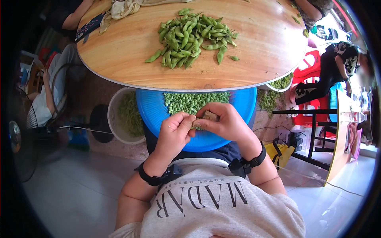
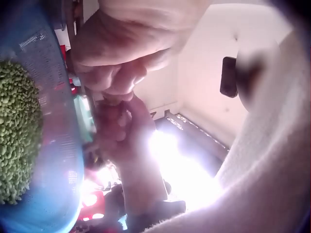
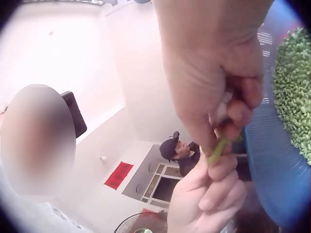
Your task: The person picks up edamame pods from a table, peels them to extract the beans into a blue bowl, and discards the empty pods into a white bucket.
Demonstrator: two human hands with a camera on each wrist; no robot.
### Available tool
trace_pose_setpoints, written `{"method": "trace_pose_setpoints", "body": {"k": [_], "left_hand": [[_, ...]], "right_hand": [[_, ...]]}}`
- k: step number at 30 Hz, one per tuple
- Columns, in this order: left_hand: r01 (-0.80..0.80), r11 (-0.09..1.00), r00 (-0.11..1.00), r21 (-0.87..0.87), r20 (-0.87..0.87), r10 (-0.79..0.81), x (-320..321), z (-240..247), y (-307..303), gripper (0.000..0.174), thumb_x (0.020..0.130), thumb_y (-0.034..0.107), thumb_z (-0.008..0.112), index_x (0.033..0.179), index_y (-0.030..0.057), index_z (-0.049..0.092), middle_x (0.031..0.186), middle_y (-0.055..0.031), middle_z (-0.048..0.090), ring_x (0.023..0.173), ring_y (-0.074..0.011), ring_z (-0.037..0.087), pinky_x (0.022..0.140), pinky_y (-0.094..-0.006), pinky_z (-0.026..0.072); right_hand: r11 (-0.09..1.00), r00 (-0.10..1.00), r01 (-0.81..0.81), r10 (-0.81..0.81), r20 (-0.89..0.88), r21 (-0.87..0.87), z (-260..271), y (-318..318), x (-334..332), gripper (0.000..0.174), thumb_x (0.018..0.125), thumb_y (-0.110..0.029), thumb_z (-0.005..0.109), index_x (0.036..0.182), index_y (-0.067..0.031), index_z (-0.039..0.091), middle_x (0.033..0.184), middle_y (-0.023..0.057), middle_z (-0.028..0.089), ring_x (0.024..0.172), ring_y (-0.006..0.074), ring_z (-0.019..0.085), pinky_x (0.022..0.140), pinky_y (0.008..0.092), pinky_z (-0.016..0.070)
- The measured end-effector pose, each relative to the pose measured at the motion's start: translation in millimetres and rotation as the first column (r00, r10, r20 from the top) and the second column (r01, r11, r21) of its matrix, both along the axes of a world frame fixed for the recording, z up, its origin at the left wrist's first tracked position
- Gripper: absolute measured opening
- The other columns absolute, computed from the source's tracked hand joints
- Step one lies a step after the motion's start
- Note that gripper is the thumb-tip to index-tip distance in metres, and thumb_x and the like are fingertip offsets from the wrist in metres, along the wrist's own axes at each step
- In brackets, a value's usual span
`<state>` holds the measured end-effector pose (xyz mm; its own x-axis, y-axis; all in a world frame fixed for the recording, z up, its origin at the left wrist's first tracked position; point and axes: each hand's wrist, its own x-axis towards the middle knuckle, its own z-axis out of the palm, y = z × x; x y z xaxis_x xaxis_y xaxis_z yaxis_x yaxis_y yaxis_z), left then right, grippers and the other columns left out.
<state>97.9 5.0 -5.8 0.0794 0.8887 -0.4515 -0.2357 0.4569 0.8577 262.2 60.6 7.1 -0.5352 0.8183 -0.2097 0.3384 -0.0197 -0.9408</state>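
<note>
Both hands meet over the blue basket (image 1: 143,104), which holds many shelled green beans (image 1: 190,102). Between the fingertips is a green bean pod (image 3: 218,149), mostly covered by the fingers. My left hand (image 1: 174,130) pinches one end of it with thumb and finger. At the other end my right hand (image 1: 227,122) pinches it, its remaining fingers curled in. A pale beige piece (image 1: 211,116) shows among the right hand's fingers. On the table beyond the hands lies a heap of unshelled bean pods (image 1: 186,39).
The round wooden table's edge (image 1: 190,88) overhangs the basket's far side. A white tub (image 1: 115,115) of green scraps stands at the left, and another bowl (image 1: 283,83) at the right. Other people sit around the table. A black-framed stand (image 1: 313,131) is at the right.
</note>
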Motion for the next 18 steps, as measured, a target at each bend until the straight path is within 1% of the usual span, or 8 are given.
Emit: {"method": "trace_pose_setpoints", "body": {"k": [1, 2, 5, 8, 11, 14, 17, 18], "left_hand": [[0.025, 1.000, 0.998, -0.012, 0.056, -0.024, -2, -1, -1, 0.013, 0.090, 0.011, 0.049, 0.084, 0.0011, 0.055, 0.061, -0.0038, 0.052, 0.042, -0.0039, 0.039, 0.035, -0.0171, 0.0277], [0.061, 0.998, 0.997, -0.004, 0.045, -0.061, -4, -1, -1, 0.012, 0.090, 0.011, 0.050, 0.085, 0.0007, 0.055, 0.063, -0.0038, 0.053, 0.044, -0.0039, 0.040, 0.037, -0.0172, 0.0294], [0.151, 0.988, 0.988, 0.014, 0.016, -0.151, -7, 1, -3, 0.012, 0.089, 0.009, 0.050, 0.090, -0.0009, 0.055, 0.067, -0.0043, 0.055, 0.048, -0.0041, 0.042, 0.042, -0.0172, 0.0332], [0.191, 0.981, 0.981, 0.012, -0.013, -0.191, -10, -1, -5, 0.013, 0.088, 0.007, 0.049, 0.094, -0.0031, 0.056, 0.069, -0.0054, 0.056, 0.051, -0.0043, 0.044, 0.044, -0.0168, 0.0341], [0.188, 0.982, 0.982, 0.007, -0.027, -0.187, -14, -7, -5, 0.014, 0.087, 0.006, 0.050, 0.095, -0.0039, 0.056, 0.071, -0.0061, 0.057, 0.051, -0.0047, 0.045, 0.045, -0.0171, 0.0354], [0.163, 0.987, 0.986, 0.005, -0.024, -0.163, -15, -5, -2, 0.013, 0.086, 0.005, 0.050, 0.095, -0.0039, 0.056, 0.071, -0.0066, 0.058, 0.050, -0.0057, 0.049, 0.044, -0.0175, 0.0373], [0.148, 0.988, 0.988, -0.047, -0.025, -0.149, -17, -4, -2, 0.013, 0.086, 0.005, 0.051, 0.094, -0.0036, 0.056, 0.071, -0.0070, 0.059, 0.049, -0.0071, 0.051, 0.043, -0.0179, 0.0394], [0.157, 0.985, 0.986, -0.077, -0.034, -0.160, -16, -5, -2, 0.012, 0.086, 0.005, 0.052, 0.093, -0.0036, 0.057, 0.071, -0.0071, 0.059, 0.048, -0.0075, 0.052, 0.043, -0.0180, 0.0400]], "right_hand": [[0.997, 1.000, -0.023, 0.022, -0.018, -0.070, -1, 1, 1, 0.019, 0.073, -0.014, 0.069, 0.084, -0.0007, 0.062, 0.071, 0.0069, 0.059, 0.065, 0.0113, 0.054, 0.059, 0.0250, 0.0437], [0.989, 0.999, -0.045, 0.041, -0.034, -0.140, -1, 3, 2, 0.020, 0.072, -0.014, 0.069, 0.084, -0.0008, 0.062, 0.070, 0.0068, 0.059, 0.064, 0.0113, 0.053, 0.059, 0.0248, 0.0436], [0.988, 0.988, -0.145, 0.142, -0.062, -0.044, -17, 6, 5, 0.020, 0.071, -0.015, 0.066, 0.084, -0.0009, 0.061, 0.068, 0.0071, 0.059, 0.061, 0.0109, 0.053, 0.056, 0.0251, 0.0437], [0.992, 0.990, -0.122, 0.123, -0.062, 0.018, -21, 3, 1, 0.021, 0.067, -0.014, 0.064, 0.082, -0.0011, 0.060, 0.061, 0.0107, 0.056, 0.054, 0.0177, 0.054, 0.053, 0.0303, 0.0448], [0.979, 0.993, -0.115, 0.108, 0.052, 0.168, -22, 0, -3, 0.020, 0.065, -0.011, 0.061, 0.083, -0.0010, 0.059, 0.062, 0.0146, 0.057, 0.057, 0.0266, 0.058, 0.055, 0.0330, 0.0461], [0.979, 0.997, -0.069, 0.062, 0.040, 0.190, -24, -2, -4, 0.019, 0.064, -0.008, 0.059, 0.082, -0.0010, 0.059, 0.065, 0.0175, 0.058, 0.063, 0.0338, 0.058, 0.056, 0.0353, 0.0465], [0.990, 0.998, -0.024, 0.031, -0.053, 0.137, -27, -2, 1, 0.018, 0.065, -0.006, 0.059, 0.082, -0.0018, 0.059, 0.067, 0.0137, 0.057, 0.056, 0.0234, 0.056, 0.053, 0.0311, 0.0448], [0.980, 0.999, -0.022, 0.030, -0.038, 0.199, -28, -2, 0, 0.018, 0.065, -0.006, 0.060, 0.083, -0.0019, 0.060, 0.068, 0.0136, 0.057, 0.056, 0.0244, 0.056, 0.053, 0.0315, 0.0451]]}}
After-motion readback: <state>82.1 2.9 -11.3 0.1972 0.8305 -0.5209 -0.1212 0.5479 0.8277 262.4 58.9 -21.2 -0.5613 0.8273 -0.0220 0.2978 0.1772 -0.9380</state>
